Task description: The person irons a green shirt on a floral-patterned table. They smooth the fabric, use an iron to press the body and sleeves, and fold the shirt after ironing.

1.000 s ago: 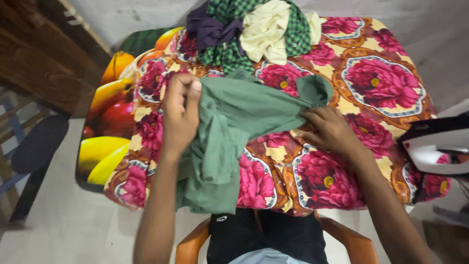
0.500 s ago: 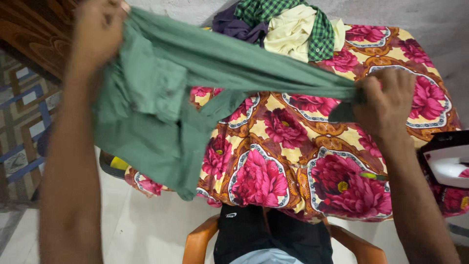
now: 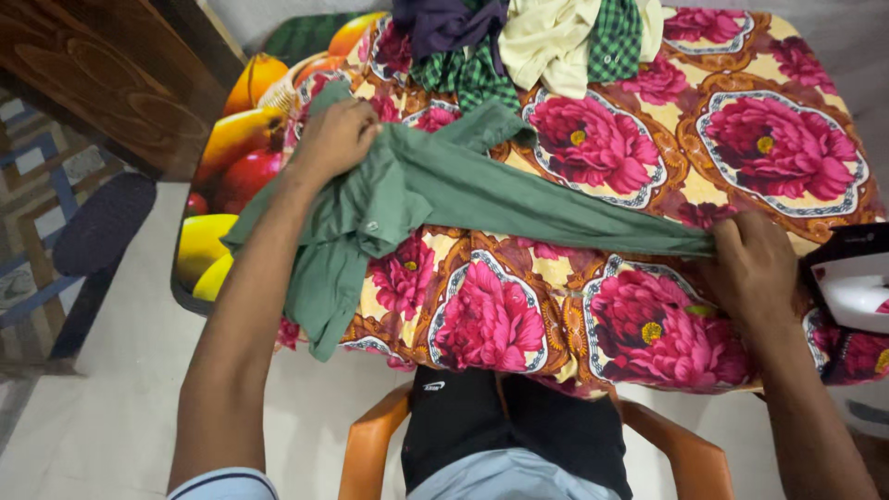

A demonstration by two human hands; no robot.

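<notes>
From the head view: one green garment (image 3: 482,190) pulled taut across the desk (image 3: 741,120), stretched between two hands so the cloth lay in a long, nearly flat band over the flowered cover (image 3: 593,139). Left hand (image 3: 335,137) clamped on the bunched end, loose folds spilling below it over the desk edge. Right hand (image 3: 755,268) closed on the narrow end, pinned against the cover, apparently to keep tension. Beyond both hands, one heap of clothes (image 3: 528,42): checked green, cream and purple pieces. Just right of the right hand, one white iron (image 3: 857,282), partly out of frame. Below, between the forearms, one orange chair (image 3: 370,454).
</notes>
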